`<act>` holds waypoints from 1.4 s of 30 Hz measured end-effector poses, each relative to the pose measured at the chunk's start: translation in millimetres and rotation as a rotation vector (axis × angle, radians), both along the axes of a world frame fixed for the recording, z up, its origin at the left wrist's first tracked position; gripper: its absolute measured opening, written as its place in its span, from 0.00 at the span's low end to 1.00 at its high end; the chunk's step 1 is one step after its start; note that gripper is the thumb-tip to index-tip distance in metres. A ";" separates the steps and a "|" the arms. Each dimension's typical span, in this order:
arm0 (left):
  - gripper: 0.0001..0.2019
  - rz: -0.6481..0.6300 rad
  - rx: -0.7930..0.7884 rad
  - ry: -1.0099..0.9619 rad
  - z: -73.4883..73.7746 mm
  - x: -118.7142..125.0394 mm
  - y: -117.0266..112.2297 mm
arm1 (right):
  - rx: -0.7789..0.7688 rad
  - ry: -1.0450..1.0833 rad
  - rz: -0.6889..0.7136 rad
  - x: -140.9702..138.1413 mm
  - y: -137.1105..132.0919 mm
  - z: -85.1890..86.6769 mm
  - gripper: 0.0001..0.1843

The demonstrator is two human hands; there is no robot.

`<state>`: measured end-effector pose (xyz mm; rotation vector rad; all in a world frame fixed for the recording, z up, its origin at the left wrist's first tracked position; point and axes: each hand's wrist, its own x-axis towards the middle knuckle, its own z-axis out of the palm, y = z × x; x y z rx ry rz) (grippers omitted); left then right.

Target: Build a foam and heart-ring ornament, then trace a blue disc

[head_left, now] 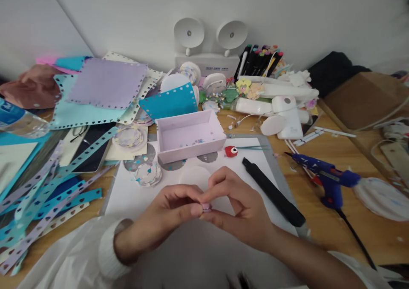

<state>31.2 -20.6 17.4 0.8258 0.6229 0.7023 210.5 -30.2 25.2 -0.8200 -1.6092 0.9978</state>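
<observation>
From my place at the head camera, I see 2 bare hands meeting above the white paper (124,199). The left hand (168,210) is closed at the fingertips, its thumb pressing on a small pink piece (206,205). The right hand (244,208) pinches the same piece from the other side, between thumb and forefinger. So the piece is between the 2 hands, near the lower middle of my view, and most of it is covered by fingers.

I judge that slipping is the main risk: the piece is very small, and if 1 hand pulls unevenly, it could drop onto the paper. Too strong a pinch could also bend or crush it; I cannot tell how soft it is. Because the fingers hide its edges, a crooked fit would be hard for me to notice.

Beyond the hands stands a pale purple box (191,149) with loose bits inside, and the red piece (231,151) lies just beside it. The black tool (274,192) lies near the right forearm, so a wide elbow movement could roll it. Farther right lies the blue glue gun (332,176); its cord (354,236) could catch a sleeve, and I cannot tell whether its tip is hot.
</observation>
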 end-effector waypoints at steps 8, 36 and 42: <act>0.06 -0.021 0.219 0.041 -4.0 -5.7 1.9 | 0.165 -0.098 -0.027 2.6 -1.9 -0.2 0.05; 0.18 0.212 1.051 0.358 3.6 -8.4 -3.0 | 0.227 -0.125 -0.040 -1.7 -7.4 -5.4 0.01; 0.13 0.154 0.675 0.258 0.8 -3.8 -4.9 | 0.355 -0.263 -0.098 2.5 -5.4 -4.9 0.09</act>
